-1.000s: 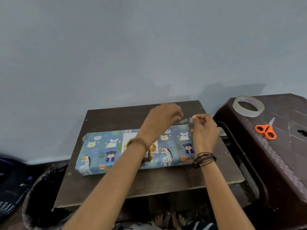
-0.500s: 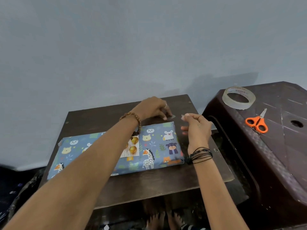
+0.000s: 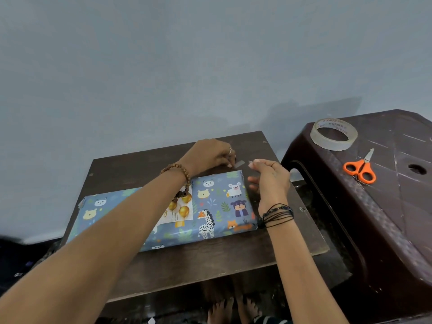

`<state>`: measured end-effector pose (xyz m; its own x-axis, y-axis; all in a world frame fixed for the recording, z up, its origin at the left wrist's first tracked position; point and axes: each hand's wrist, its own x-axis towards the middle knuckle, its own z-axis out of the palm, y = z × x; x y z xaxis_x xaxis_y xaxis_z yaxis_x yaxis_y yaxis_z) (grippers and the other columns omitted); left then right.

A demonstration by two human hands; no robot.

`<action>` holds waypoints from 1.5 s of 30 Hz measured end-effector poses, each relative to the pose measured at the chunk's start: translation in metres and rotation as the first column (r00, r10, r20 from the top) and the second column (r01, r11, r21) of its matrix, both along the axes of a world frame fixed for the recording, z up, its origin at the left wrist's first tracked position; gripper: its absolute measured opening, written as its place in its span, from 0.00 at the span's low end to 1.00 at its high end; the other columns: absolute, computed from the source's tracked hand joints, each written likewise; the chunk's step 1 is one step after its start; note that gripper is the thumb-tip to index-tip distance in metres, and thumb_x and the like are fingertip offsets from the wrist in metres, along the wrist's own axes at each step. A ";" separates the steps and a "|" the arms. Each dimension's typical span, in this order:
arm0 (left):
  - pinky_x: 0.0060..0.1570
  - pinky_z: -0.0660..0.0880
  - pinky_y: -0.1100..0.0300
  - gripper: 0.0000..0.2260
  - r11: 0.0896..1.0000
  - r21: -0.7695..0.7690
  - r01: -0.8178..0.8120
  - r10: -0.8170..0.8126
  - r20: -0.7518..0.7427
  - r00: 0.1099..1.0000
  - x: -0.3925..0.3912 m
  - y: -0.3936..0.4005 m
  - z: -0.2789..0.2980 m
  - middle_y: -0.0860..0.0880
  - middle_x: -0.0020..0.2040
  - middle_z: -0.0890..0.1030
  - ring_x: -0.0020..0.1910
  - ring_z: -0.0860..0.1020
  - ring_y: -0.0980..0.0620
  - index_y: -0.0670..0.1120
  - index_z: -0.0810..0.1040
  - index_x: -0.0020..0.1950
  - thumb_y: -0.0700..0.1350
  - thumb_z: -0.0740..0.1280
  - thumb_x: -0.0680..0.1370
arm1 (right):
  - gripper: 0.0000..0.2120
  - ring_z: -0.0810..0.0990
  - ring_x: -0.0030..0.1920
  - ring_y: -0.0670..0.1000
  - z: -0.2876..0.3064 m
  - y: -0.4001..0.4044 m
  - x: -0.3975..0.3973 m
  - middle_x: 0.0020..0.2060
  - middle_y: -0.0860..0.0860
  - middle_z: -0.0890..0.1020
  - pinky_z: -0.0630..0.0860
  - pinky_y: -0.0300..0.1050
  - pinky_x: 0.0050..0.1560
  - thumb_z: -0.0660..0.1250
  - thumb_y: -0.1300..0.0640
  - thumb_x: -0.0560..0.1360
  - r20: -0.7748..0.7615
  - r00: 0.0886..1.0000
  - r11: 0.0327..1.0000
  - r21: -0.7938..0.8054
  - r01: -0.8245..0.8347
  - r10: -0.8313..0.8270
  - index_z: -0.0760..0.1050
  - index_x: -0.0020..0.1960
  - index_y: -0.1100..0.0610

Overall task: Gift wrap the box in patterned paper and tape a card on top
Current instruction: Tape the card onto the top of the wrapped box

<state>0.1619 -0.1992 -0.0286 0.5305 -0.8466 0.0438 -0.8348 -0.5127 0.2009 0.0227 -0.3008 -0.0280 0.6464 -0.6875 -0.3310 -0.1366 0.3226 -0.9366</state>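
The box (image 3: 222,206), wrapped in blue animal-print paper, lies flat on the small wooden table (image 3: 210,265). A card (image 3: 183,212) with gold balloons lies on its top, half hidden by my left forearm. My left hand (image 3: 210,155) is just behind the box's far right corner, its fingertips pinching a short piece of clear tape (image 3: 239,163). My right hand (image 3: 268,181) hovers beside that same corner. Its thumb and forefinger are pinched on another small clear bit of tape (image 3: 251,163), a little apart from the first piece.
A dark plastic stool (image 3: 385,218) stands to the right, carrying a roll of clear tape (image 3: 333,137) and orange-handled scissors (image 3: 360,168). A grey wall rises right behind the table. Bare feet (image 3: 233,307) show under the table's front edge.
Both hands came down from above the box to its far right corner and drew slightly apart. My left hand now sits low behind the box's back edge.
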 end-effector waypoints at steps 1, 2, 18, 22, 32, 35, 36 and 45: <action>0.48 0.73 0.56 0.07 0.999 0.025 0.025 -0.027 0.060 0.998 -0.001 -0.001 0.001 0.53 0.54 0.81 0.52 0.78 0.53 0.48 0.81 0.52 0.45 0.65 0.77 | 0.07 0.76 0.30 0.44 0.000 0.000 0.000 0.37 0.47 0.79 0.71 0.37 0.29 0.68 0.61 0.73 0.001 1.000 1.000 0.011 0.000 0.000 0.75 0.39 0.51; 0.46 0.74 0.56 0.07 0.997 0.051 0.058 -0.064 0.121 0.991 -0.002 -0.001 0.002 0.53 0.53 0.80 0.51 0.78 0.53 0.48 0.80 0.52 0.46 0.63 0.78 | 0.07 0.76 0.30 0.45 0.000 0.000 0.001 0.38 0.48 0.80 0.71 0.37 0.30 0.68 0.61 0.73 0.002 1.000 1.000 0.021 0.001 -0.001 0.75 0.39 0.51; 0.49 0.72 0.56 0.09 0.988 0.118 0.095 -0.113 0.156 0.981 0.007 -0.007 0.005 0.53 0.55 0.81 0.52 0.78 0.52 0.48 0.80 0.54 0.45 0.62 0.79 | 0.08 0.76 0.30 0.45 -0.001 -0.004 0.000 0.38 0.48 0.79 0.72 0.36 0.29 0.68 0.63 0.73 0.002 1.000 0.996 0.092 0.006 -0.007 0.75 0.38 0.51; 0.53 0.72 0.54 0.12 0.959 0.269 0.086 -0.135 0.169 0.976 0.010 -0.007 0.008 0.49 0.58 0.80 0.54 0.77 0.49 0.46 0.79 0.57 0.48 0.61 0.79 | 0.07 0.76 0.31 0.45 0.000 -0.002 0.002 0.40 0.49 0.80 0.73 0.36 0.30 0.69 0.62 0.72 -0.008 1.000 0.994 0.105 -0.008 0.009 0.76 0.39 0.51; 0.37 0.68 0.59 0.10 0.886 0.404 0.228 -0.386 0.370 0.845 0.006 -0.011 0.008 0.53 0.61 0.76 0.45 0.79 0.49 0.47 0.75 0.58 0.44 0.57 0.81 | 0.07 0.77 0.32 0.45 0.002 -0.002 0.003 0.39 0.48 0.79 0.73 0.36 0.30 0.68 0.61 0.73 -0.032 0.999 0.991 0.133 -0.016 0.021 0.75 0.39 0.51; 0.34 0.62 0.59 0.10 0.895 0.402 0.193 -0.363 0.404 0.840 -0.003 -0.016 0.010 0.52 0.60 0.74 0.40 0.77 0.48 0.46 0.74 0.57 0.42 0.55 0.80 | 0.07 0.77 0.32 0.45 0.003 -0.003 0.004 0.39 0.49 0.79 0.74 0.37 0.30 0.68 0.62 0.73 -0.032 0.999 0.988 0.152 -0.015 0.020 0.75 0.39 0.51; 0.35 0.62 0.59 0.10 0.909 0.372 0.185 -0.337 0.397 0.854 -0.004 -0.017 0.011 0.52 0.59 0.75 0.40 0.77 0.48 0.46 0.74 0.57 0.42 0.55 0.80 | 0.07 0.77 0.32 0.45 0.003 -0.003 0.004 0.39 0.49 0.79 0.74 0.37 0.30 0.68 0.62 0.73 -0.032 0.999 0.988 0.155 -0.015 0.021 0.75 0.39 0.52; 0.52 0.72 0.55 0.12 0.917 0.317 0.243 -0.322 0.228 0.919 0.016 -0.010 0.009 0.48 0.55 0.82 0.52 0.78 0.48 0.44 0.78 0.58 0.45 0.59 0.80 | 0.07 0.76 0.32 0.45 0.003 -0.003 0.004 0.39 0.49 0.80 0.73 0.37 0.30 0.67 0.61 0.74 -0.023 0.999 0.985 0.171 -0.020 0.025 0.74 0.39 0.52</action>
<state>0.1780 -0.2095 -0.0200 0.2681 -0.9574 -0.1070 -0.9541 -0.2485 -0.1674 0.0263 -0.3037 -0.0253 0.6510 -0.6049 -0.4586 -0.1685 0.4738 -0.8643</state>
